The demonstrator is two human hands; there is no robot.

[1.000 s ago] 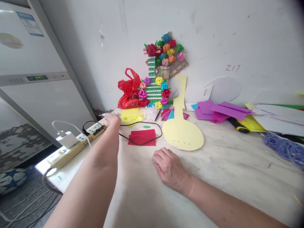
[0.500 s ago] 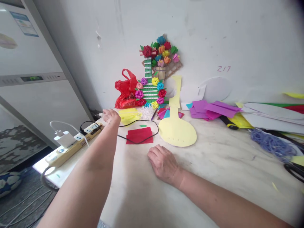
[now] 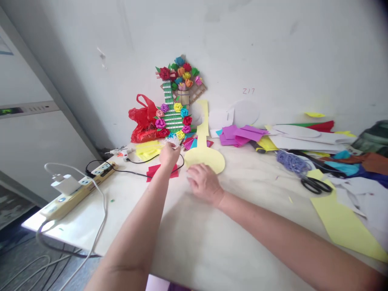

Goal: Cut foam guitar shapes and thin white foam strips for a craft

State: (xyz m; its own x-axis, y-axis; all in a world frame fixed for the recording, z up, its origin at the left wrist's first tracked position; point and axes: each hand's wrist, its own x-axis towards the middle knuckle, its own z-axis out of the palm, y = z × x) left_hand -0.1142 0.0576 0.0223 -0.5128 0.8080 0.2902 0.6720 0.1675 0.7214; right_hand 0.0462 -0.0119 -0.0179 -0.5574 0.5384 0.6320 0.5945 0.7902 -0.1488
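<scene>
Yellow guitar cutout [image 3: 203, 158] lies flat mid-surface with the right hand [image 3: 203, 182] resting open at its round edge, so I'd pin it firmly while the left hand [image 3: 169, 154], fingers pinched on white paper shreds [image 3: 173, 140] just behind the red sheet [image 3: 157, 171], lifts gently.

Two bare forearms, left hand [image 3: 169, 154], right hand [image 3: 202, 182], no sleeves, no rings.

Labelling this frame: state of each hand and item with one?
left hand: fingers closed on white shreds
right hand: flat on table, empty, touching yellow guitar cutout
yellow guitar cutout: lying flat
scissors: lying closed
white charger: plugged into power strip
red bag: slumped against wall
</scene>
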